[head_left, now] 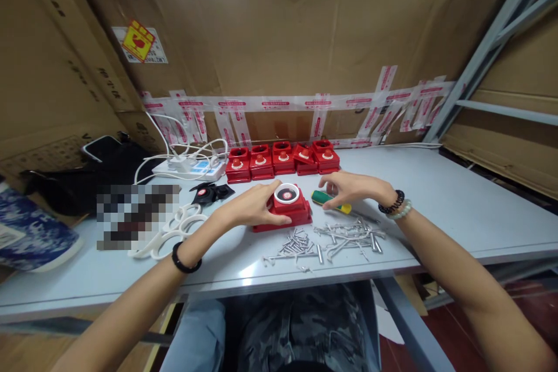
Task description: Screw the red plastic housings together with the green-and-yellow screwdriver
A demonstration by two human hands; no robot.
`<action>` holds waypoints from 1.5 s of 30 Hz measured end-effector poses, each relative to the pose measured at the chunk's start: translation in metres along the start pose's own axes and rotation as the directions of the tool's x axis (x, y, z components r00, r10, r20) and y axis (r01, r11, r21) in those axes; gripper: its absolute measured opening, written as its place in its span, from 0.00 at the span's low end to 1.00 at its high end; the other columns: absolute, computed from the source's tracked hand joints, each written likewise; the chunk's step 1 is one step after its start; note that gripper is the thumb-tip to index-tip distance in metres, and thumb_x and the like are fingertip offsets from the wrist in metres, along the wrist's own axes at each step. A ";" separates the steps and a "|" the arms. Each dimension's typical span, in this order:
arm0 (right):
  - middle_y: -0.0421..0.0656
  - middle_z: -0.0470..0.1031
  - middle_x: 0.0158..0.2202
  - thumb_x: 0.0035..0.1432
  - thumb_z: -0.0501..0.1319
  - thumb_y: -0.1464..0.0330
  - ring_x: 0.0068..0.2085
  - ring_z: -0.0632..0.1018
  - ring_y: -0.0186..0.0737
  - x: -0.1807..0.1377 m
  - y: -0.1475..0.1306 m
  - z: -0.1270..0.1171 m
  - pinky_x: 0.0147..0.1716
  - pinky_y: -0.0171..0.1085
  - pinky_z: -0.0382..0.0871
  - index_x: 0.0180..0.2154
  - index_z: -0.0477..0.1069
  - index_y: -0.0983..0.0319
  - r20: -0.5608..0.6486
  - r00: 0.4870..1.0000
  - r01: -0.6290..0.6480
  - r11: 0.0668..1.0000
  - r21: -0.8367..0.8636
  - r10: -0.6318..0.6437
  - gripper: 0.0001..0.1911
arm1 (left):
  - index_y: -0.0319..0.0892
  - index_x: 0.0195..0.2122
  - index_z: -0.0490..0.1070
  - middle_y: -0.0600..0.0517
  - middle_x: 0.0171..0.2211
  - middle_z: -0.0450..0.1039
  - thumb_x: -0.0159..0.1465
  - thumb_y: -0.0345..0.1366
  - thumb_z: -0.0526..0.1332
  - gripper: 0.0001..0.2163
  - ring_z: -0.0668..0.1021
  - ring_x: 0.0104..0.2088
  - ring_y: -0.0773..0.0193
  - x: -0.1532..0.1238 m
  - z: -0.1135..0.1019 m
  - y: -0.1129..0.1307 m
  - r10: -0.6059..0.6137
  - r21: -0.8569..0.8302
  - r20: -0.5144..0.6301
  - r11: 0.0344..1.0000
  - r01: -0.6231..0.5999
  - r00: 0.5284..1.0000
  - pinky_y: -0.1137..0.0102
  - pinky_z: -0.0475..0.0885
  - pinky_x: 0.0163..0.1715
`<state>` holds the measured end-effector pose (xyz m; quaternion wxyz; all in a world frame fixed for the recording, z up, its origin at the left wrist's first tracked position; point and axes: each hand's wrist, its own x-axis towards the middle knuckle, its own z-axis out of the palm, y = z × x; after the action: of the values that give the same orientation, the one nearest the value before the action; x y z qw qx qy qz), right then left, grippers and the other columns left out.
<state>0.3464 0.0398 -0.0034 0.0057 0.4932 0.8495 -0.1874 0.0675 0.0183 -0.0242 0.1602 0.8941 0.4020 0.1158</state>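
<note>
A red square unit [293, 209] with a white ring on top lies on the grey table [457, 197] in front of me. My left hand [253, 206] is wrapped round its left side, thumb along the front edge. My right hand [351, 188] rests over a screwdriver with a green and yellow handle [326, 200] just right of the unit, fingers curled on the handle. Loose metal screws [325, 239] lie in a heap before the unit.
Several more red units [282, 160] stand in a row at the back. A white power strip with cables [192, 167], white plastic rings [174, 231], black small parts [211, 192] and a black bag [87, 171] lie left. Cardboard walls surround the table; a metal shelf frame [488, 52] stands right.
</note>
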 end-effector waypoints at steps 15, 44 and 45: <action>0.40 0.71 0.26 0.54 0.61 0.63 0.27 0.68 0.35 -0.017 -0.020 -0.020 0.25 0.37 0.59 0.32 0.70 0.62 -0.350 0.929 0.124 0.992 -0.023 -0.124 0.08 | 0.41 0.52 0.60 0.44 0.43 0.76 0.53 0.59 0.61 0.33 0.78 0.41 0.49 0.005 -0.003 0.003 -0.056 -0.001 0.111 0.998 0.057 0.992 0.65 0.68 0.35; 0.34 0.64 0.21 0.47 0.60 0.70 0.23 0.66 0.30 -0.008 -0.061 0.017 0.23 0.33 0.61 0.29 0.60 0.60 -0.713 0.696 0.300 0.870 0.391 0.080 0.08 | 0.42 0.52 0.58 0.45 0.41 0.76 0.51 0.56 0.64 0.32 0.78 0.40 0.50 0.005 -0.005 0.005 -0.056 -0.009 0.105 0.998 0.058 0.993 0.65 0.70 0.35; 0.34 0.63 0.21 0.48 0.60 0.70 0.23 0.66 0.30 -0.007 -0.061 0.018 0.23 0.33 0.61 0.29 0.60 0.60 -0.713 0.696 0.298 0.871 0.392 0.083 0.08 | 0.42 0.51 0.59 0.45 0.41 0.76 0.51 0.56 0.64 0.32 0.78 0.40 0.50 0.005 -0.005 0.004 -0.055 -0.012 0.101 0.998 0.056 0.993 0.65 0.70 0.35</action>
<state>0.2961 0.0012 0.0006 -0.4550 0.4597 0.7394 -0.1868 0.0726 0.0205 -0.0178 0.1902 0.8861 0.4171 0.0690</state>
